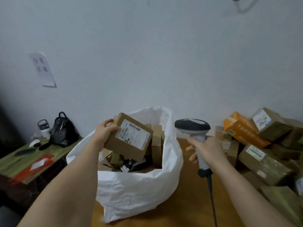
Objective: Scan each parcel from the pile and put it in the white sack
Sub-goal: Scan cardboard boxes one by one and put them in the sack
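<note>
My left hand (105, 132) grips a brown cardboard parcel (129, 136) by its left end, holding it tilted over the open mouth of the white sack (136, 189). Its white shipping label faces up and to the right. My right hand (207, 150) holds a grey barcode scanner (193, 126) by its handle, the dark head pointing left toward the parcel. The sack stands on the wooden floor and holds several brown boxes and dark packets. The parcel pile (265, 154) lies at the right.
The pile has several brown boxes and an orange box (242, 128). A low green-topped table (26, 159) at the left carries a black bag (63, 130), a bottle, a phone and red envelopes. The scanner's black cable (212, 200) hangs down over the floor.
</note>
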